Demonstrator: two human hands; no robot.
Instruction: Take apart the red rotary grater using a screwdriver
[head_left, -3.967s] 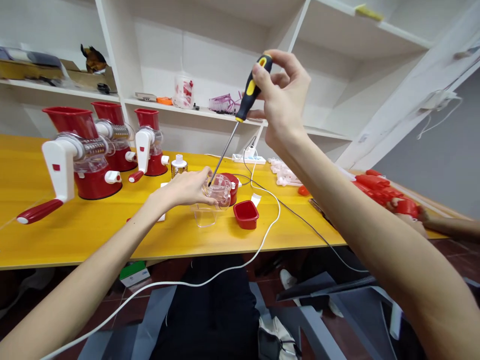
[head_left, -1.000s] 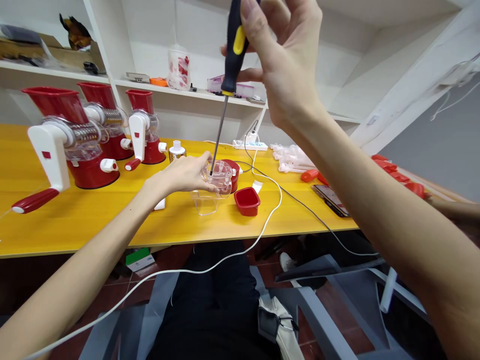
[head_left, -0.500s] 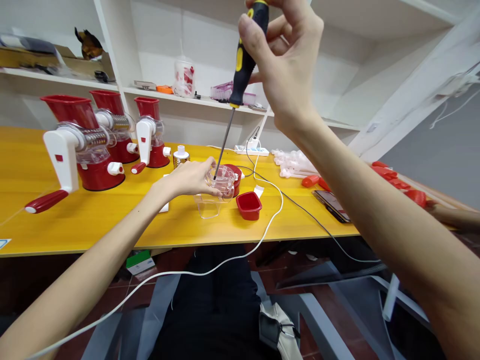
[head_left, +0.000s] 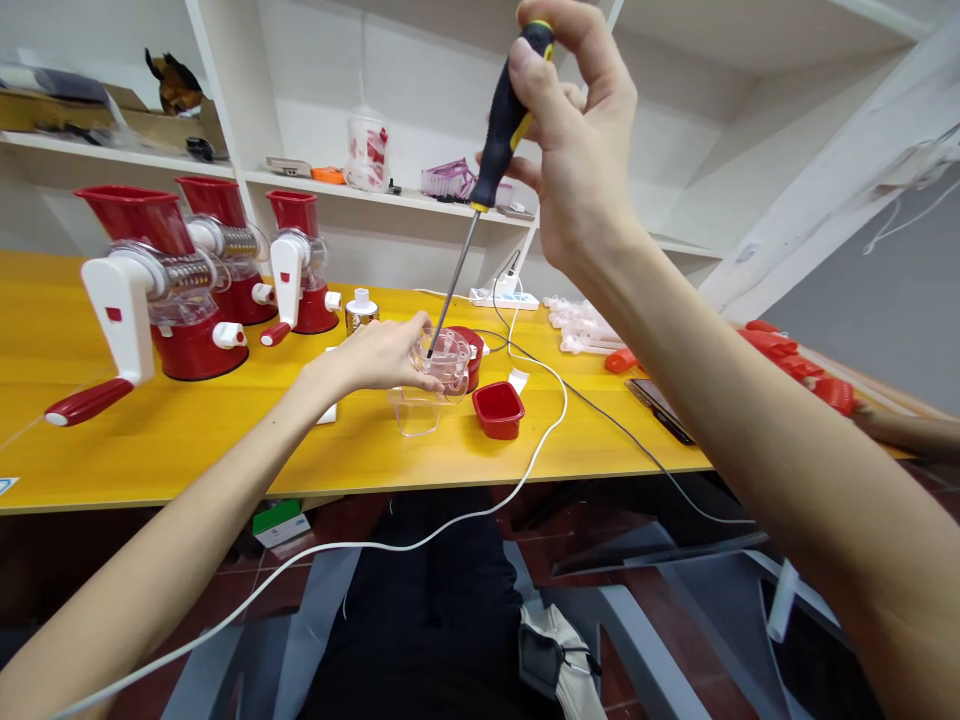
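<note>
My right hand (head_left: 581,130) is raised and closed on the black and yellow handle of a screwdriver (head_left: 504,130). Its long shaft slants down to the left, and the tip is in or on a clear plastic housing (head_left: 448,368). With thumb and fingers, my left hand (head_left: 386,357) grips that housing from its left side on the table. A red base part (head_left: 474,355) is just behind and right of the housing. In front of it, to the right, stands a small red hopper (head_left: 499,410).
Several red and white rotary graters (head_left: 199,345) stand at the left. A bottle (head_left: 362,310) is behind my left hand. A white cable (head_left: 561,400) runs over the table edge. A phone (head_left: 660,410), clear parts (head_left: 581,328) and red parts (head_left: 795,365) lie at the right, near another person's arm (head_left: 892,430).
The screwdriver handle has turned, its yellow marks now on the other side, and tilts a little more to the right. My right fingers have shifted around it. My left hand stays put.
</note>
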